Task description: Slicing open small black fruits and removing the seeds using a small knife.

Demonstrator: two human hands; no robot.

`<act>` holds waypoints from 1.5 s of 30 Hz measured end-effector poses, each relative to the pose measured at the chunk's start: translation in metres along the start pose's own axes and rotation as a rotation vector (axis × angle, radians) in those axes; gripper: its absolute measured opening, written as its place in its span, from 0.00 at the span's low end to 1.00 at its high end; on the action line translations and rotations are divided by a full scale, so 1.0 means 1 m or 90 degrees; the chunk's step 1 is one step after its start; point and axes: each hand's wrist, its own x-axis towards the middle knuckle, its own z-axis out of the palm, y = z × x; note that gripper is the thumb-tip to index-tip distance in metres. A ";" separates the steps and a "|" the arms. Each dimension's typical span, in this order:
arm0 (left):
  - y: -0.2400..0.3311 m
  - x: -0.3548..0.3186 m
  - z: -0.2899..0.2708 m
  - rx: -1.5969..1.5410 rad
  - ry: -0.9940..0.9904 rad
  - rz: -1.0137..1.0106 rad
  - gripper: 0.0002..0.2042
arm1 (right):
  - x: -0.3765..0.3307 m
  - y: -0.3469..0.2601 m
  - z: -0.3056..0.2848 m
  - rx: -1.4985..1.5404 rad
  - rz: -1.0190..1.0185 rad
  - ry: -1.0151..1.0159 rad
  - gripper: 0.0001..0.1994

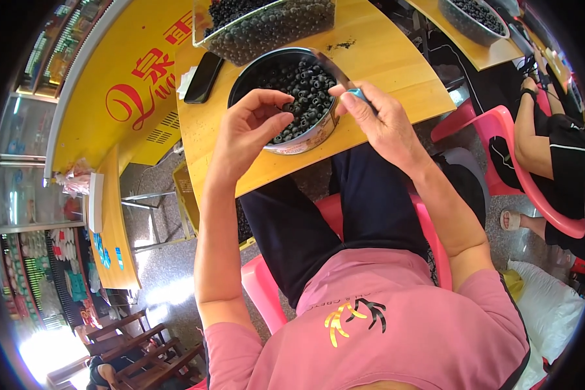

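Note:
My right hand [382, 120] is wrapped round the blue handle of a knife [335, 68], its dark blade slanting up and left over the rim of a round tub [297, 147]. Inside the tub lie many small black round pieces [312, 88], some with hollow-looking ends; their exact kind is unclear. My left hand [257, 123] hovers over the tub's left side. Its thumb and fingers are bent together round a small black piece [288, 106], partly hidden by the fingertips.
Behind the tub stands a clear plastic box [273, 29] full of similar black pieces. A black phone [204, 77] lies left of the tub on the wooden table [396, 71]. At right, another person [536, 140] sits on a pink chair [510, 146] near a second filled container [476, 19].

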 end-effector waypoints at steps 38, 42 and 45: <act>-0.009 -0.040 0.059 -0.240 0.214 0.032 0.10 | -0.003 -0.031 0.023 0.379 0.220 -0.109 0.10; -0.006 -0.040 0.063 -0.230 0.210 0.029 0.10 | -0.002 -0.034 0.023 0.397 0.177 -0.104 0.10; -0.013 -0.036 0.064 -0.199 0.218 0.084 0.09 | -0.002 -0.033 0.022 0.371 0.163 -0.112 0.09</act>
